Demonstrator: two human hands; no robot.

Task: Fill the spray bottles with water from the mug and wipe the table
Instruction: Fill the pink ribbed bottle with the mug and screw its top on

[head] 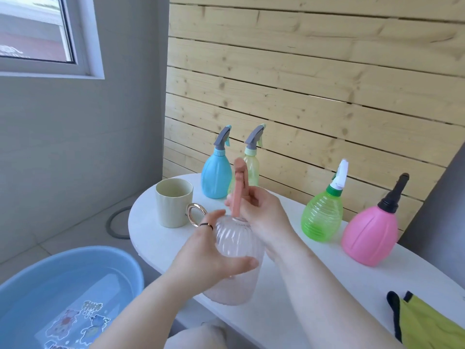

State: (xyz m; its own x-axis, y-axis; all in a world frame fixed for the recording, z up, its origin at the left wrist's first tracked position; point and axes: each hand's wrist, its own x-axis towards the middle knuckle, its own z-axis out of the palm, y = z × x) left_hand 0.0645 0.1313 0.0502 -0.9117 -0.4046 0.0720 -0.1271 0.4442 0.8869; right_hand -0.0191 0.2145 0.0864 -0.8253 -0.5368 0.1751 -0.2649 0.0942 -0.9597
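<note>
A clear pinkish ribbed spray bottle stands on the white table in front of me. My left hand grips its body. My right hand grips the salmon-pink spray head at the bottle's neck. A cream mug with a gold ring handle stands to the left. Behind are a blue spray bottle and a yellow spray bottle; to the right are a green spray bottle and a pink spray bottle. A yellow-green cloth lies at the table's right end.
A blue basin holding water sits on the floor at lower left. A wooden slat wall rises behind the table, and a grey wall with a window stands at left. A dark ring lies on the floor beyond the table's left end.
</note>
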